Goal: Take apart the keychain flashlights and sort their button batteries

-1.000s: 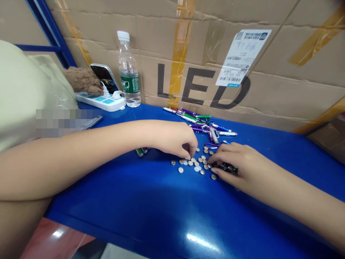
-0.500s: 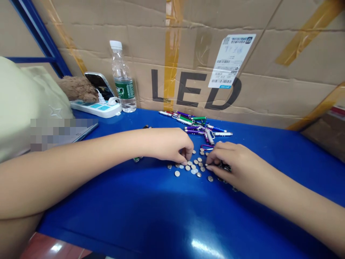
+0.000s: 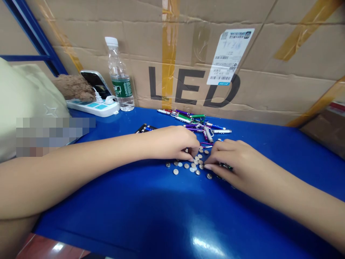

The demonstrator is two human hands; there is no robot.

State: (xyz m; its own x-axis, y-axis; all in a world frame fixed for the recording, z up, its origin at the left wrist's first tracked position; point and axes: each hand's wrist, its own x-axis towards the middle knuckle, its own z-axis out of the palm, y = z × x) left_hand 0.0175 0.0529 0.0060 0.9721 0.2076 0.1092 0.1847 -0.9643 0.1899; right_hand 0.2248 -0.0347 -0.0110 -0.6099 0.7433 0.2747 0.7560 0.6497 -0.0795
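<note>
Left hand (image 3: 175, 143) shifted rightward, fingers narrow above about fifteen flat button cells (image 3: 192, 166) at its 4 o'clock; right hand (image 3: 231, 160) narrow over sideways-lying penlight (image 3: 225, 166), grip unclear.

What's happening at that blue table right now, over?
Left hand: fingertips among round silver button batteries. Right hand: over a green-and-black keychain light. Colourful metal penlights lie just beyond.

The left forearm (image 3: 75, 169) and the right forearm (image 3: 291, 194) are bare and slim. The left hand (image 3: 175, 144) and the right hand (image 3: 231, 162) have short fingernails (image 3: 207, 166). A pale green cloth (image 3: 24, 100) with small star mark shows at left; I cannot tell if it is the person's sleeve.
</note>
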